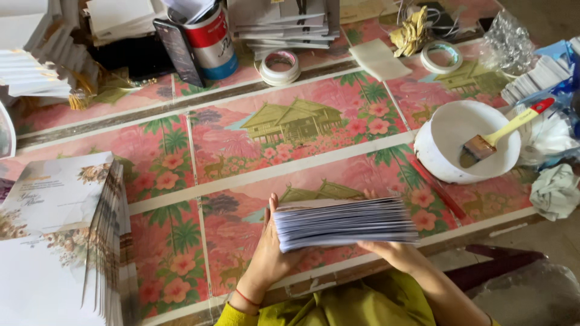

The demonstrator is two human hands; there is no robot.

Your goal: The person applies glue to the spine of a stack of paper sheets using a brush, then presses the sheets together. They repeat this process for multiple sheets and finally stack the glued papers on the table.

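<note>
Both hands clasp a thick stack of white cards (345, 222) edge-up over the worktop (241, 175).

The left hand (266, 253) grips the stack's left end, thumb up its side; the right hand (393, 250) cups the underside, fingers mostly hidden. More printed cards (57, 241) lie fanned at far left, seemingly already handled. Right of the stack, a white bowl (468, 145) holds a brush (501, 130); tape rolls (280, 66) sit beyond.
</note>
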